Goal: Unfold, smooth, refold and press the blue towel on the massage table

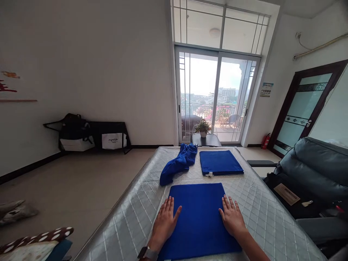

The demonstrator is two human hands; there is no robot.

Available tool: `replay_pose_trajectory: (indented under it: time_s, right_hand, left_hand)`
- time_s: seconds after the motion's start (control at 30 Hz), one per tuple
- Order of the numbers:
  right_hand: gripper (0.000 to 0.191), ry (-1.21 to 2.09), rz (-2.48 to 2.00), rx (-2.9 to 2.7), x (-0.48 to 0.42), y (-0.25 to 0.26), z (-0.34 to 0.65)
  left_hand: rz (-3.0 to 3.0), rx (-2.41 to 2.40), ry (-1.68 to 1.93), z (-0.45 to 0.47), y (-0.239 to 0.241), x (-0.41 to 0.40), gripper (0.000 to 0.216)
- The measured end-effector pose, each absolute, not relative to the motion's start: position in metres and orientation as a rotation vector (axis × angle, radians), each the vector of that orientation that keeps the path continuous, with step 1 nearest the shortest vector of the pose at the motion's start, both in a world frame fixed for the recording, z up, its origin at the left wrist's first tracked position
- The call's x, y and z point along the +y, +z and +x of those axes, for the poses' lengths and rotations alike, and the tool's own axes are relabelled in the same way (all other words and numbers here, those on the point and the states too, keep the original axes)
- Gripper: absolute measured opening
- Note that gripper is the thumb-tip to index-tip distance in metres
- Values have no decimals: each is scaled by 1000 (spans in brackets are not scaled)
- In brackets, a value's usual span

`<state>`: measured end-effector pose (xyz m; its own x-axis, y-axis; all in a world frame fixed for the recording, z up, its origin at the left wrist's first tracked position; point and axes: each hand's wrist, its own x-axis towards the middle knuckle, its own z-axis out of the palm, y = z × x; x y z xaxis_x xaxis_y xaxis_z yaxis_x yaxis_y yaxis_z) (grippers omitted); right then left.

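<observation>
A blue cloth point(199, 217) is lying flat on a silver quilted surface point(265, 217).
Plain and deep-coloured, the cloth is forming a smooth, four-sided panel, its far edge running nearly straight and its far-left corner rounding slightly. It is occupying the near part of the surface, and both side edges are being partly covered.

Potted plant point(203, 127) on dk chair point(208, 141) nr sliding drs point(219, 87); red fire ext. point(265, 141) nr brown-framed dr point(308, 105); blk backpack point(74, 127).

Daylight glare through glass doors point(216, 90), dim wall point(108, 72), stretched edges
</observation>
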<state>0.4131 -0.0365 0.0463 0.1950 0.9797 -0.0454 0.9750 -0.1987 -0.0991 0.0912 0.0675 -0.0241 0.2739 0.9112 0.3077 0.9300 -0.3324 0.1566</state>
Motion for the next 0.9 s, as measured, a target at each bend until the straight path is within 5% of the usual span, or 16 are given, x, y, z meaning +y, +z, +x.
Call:
replay_pose_trajectory:
  time_s: [0.43, 0.73, 0.9]
  right_hand:
    - [67, 288, -2273, -1918, -98, 32, 406]
    - [60, 176, -2186, -1961, -101, 4, 413]
    - [59, 201, -2210, -2024, -98, 3, 413]
  left_hand:
    - [-2339, -1712, -600, 98, 1, 53, 80]
    - [-2859, -952, -541, 245, 10, -35, 65]
    - [-2881, -947, -548, 258, -6, -44, 68]
